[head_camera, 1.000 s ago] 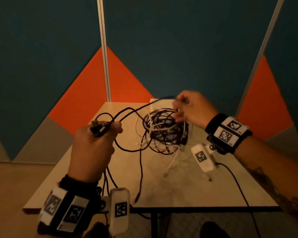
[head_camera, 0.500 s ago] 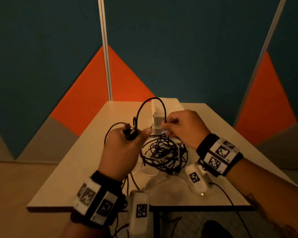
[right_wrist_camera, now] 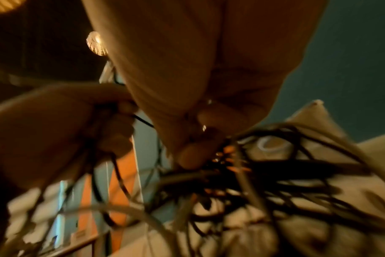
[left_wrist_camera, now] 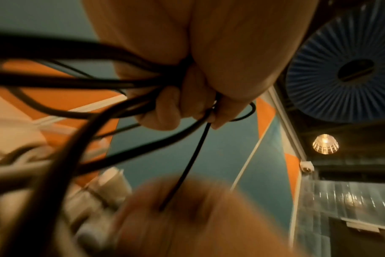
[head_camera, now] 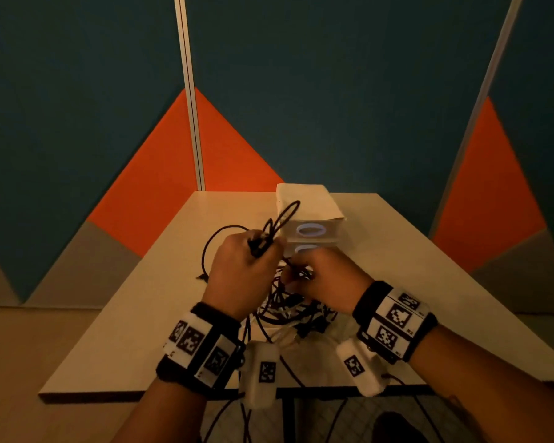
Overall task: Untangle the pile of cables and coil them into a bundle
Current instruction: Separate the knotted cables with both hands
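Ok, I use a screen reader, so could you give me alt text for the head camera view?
Over a pale table, the left hand grips loops of black cable while the right hand pinches strands in the tangled cable pile. A white box sits behind, before teal and orange wall panels.

**What I can't make out**

My right hand (head_camera: 325, 279) covers the top of the tangled pile of black and white cables (head_camera: 296, 314), so my fingertips' hold there stays hidden. In the left wrist view that hand (left_wrist_camera: 187, 213) is a blur. The thin black cable (head_camera: 224, 247) runs into my left hand (head_camera: 240, 276); its loops beneath hang past the pale tabletop's (head_camera: 125, 330) edge.
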Motion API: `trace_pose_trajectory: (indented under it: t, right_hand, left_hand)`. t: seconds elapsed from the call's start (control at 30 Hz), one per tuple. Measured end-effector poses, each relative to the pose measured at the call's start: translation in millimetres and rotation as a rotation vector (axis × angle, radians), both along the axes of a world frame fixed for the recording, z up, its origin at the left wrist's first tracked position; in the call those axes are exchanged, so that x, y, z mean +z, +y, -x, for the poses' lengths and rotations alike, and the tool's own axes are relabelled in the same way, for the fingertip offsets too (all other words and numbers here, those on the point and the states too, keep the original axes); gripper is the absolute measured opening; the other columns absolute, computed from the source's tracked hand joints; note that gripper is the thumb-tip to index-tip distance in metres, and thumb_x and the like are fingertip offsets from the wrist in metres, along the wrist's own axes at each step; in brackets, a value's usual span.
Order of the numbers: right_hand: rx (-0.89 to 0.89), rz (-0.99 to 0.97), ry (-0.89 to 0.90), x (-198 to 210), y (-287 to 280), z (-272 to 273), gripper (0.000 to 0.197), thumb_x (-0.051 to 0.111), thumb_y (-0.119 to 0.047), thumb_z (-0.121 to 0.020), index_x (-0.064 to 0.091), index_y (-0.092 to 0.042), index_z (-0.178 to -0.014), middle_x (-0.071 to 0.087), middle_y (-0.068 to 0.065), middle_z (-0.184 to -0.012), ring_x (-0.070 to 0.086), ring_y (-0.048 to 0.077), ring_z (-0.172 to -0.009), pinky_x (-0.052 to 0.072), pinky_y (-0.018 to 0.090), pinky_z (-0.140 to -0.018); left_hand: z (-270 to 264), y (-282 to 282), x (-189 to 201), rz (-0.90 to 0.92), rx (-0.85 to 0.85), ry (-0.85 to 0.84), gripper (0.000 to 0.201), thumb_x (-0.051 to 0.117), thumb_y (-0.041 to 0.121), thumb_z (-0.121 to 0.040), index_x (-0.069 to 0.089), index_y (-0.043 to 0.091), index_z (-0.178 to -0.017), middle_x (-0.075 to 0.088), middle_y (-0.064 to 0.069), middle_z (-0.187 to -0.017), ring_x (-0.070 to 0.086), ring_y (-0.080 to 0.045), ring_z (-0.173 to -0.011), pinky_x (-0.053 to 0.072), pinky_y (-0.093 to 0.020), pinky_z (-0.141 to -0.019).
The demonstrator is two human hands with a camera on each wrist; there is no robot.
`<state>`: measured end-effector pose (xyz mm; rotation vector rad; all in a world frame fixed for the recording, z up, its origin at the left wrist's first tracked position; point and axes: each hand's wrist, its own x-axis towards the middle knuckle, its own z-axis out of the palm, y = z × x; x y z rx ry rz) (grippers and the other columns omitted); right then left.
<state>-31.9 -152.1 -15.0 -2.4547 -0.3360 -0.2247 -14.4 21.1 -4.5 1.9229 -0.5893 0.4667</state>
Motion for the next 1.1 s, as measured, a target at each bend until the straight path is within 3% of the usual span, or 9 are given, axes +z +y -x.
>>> trace_pose_trajectory:
  t: [0.13, 0.33, 0.47, 0.57, 0.67, 0.77, 0.83, 0.97, 1.1]
  right_hand:
    - [-0.075, -0.125, 0.052, -11, -16, -3, 0.01, 0.068, -0.011, -0.093, 0.074, -0.019, -0.094, 0.071, -0.002, -0.102, 0.068, 0.014, -0.067, 0.057, 0.028, -0.053]
    - [-0.148, 0.03, 0.006, -20, -29, -5, 0.018, 0.069, -0.034, -0.092, 0.074, -0.038, -0.109, 0.073, -0.014, -0.108, 0.066, 0.002, -0.094, 0.056, 0.028, -0.084]
    - [-0.086, -0.08, -0.023, -13, -26, 2, 0.017, 0.071, -0.023, -0.092, 0.078, -0.024, -0.108, 0.072, -0.012, -0.105, 0.063, -0.01, -0.074, 0.047, 0.01, -0.067]
    - [-0.163, -0.088, -0.119, -16, -30, 2, 0.012, 0.075, -0.02, -0.088, 0.079, -0.016, -0.098, 0.067, -0.006, -0.108, 0.065, 0.004, -0.087, 0.056, 0.02, -0.076]
    - [-0.243, -0.24, -0.064, -13, -26, 4, 0.009, 0.07, -0.013, -0.092, 0.079, -0.011, -0.092, 0.073, 0.006, -0.083, 0.069, 0.018, -0.067, 0.061, 0.032, -0.061]
    - [-0.271, -0.273, -0.048, -5, -20, 3, 0.016, 0.055, -0.006, -0.098, 0.069, -0.01, -0.092, 0.069, 0.005, -0.075, 0.068, 0.014, -0.06, 0.06, 0.032, -0.055]
    - [-0.247, -0.266, -0.039, 1, -15, 4, 0.013, 0.051, -0.01, -0.101, 0.059, -0.017, -0.093, 0.066, 0.0, -0.079, 0.07, 0.016, -0.063, 0.058, 0.03, -0.05]
    - [-0.219, -0.275, -0.058, 13, -9, 12, 0.009, 0.049, -0.022, -0.104, 0.051, -0.021, -0.096, 0.066, -0.001, -0.077, 0.07, 0.006, -0.063, 0.047, 0.011, -0.049]
    - [-0.211, -0.779, 0.138, 24, -3, 22, 0.022, 0.042, -0.03, -0.107, 0.056, -0.016, -0.1, 0.069, 0.025, -0.095, 0.076, 0.031, -0.071, 0.061, 0.036, -0.058]
  left_hand:
    - [1, 16, 12, -0.009, 0.094, -0.114, 0.045, 0.064, 0.031, -0.099, 0.048, 0.009, -0.062, 0.045, -0.005, -0.052, 0.044, -0.019, -0.051, 0.026, -0.028, -0.048]
    - [6, 40, 30, 0.18, 0.124, -0.181, 0.046, 0.06, 0.04, -0.098, 0.052, 0.006, -0.067, 0.05, -0.024, -0.058, 0.051, -0.042, -0.051, 0.042, -0.055, -0.047]
    - [6, 41, 26, 0.398, 0.163, -0.056, 0.046, 0.064, 0.034, -0.1, 0.059, -0.007, -0.08, 0.054, -0.031, -0.066, 0.05, -0.032, -0.049, 0.04, -0.034, -0.043]
    - [1, 41, 16, 0.344, 0.116, 0.024, 0.052, 0.064, 0.042, -0.099, 0.059, -0.007, -0.082, 0.052, -0.016, -0.059, 0.051, -0.026, -0.048, 0.043, -0.032, -0.045]
    - [8, 33, 8, 0.2, 0.066, 0.075, 0.061, 0.063, 0.063, -0.088, 0.058, 0.005, -0.071, 0.055, -0.009, -0.057, 0.058, -0.039, -0.053, 0.052, -0.05, -0.055]
    - [14, 18, -5, 0.066, -0.003, 0.119, 0.064, 0.057, 0.072, -0.075, 0.048, 0.009, -0.062, 0.044, -0.002, -0.052, 0.047, -0.026, -0.048, 0.041, -0.039, -0.052]
    - [14, 8, -12, 0.034, -0.062, 0.148, 0.063, 0.06, 0.069, -0.075, 0.052, 0.008, -0.063, 0.044, 0.006, -0.05, 0.04, -0.01, -0.047, 0.033, -0.026, -0.051]
    - [15, -4, -18, 0.017, -0.225, 0.162, 0.034, 0.086, 0.029, -0.075, 0.054, 0.036, -0.065, 0.058, 0.03, -0.051, 0.054, 0.013, -0.052, 0.037, -0.006, -0.053]
    - [5, -5, -29, -0.052, -0.125, 0.196, 0.045, 0.095, 0.034, -0.068, 0.051, 0.026, -0.062, 0.052, 0.025, -0.044, 0.047, 0.005, -0.044, 0.034, -0.012, -0.046]
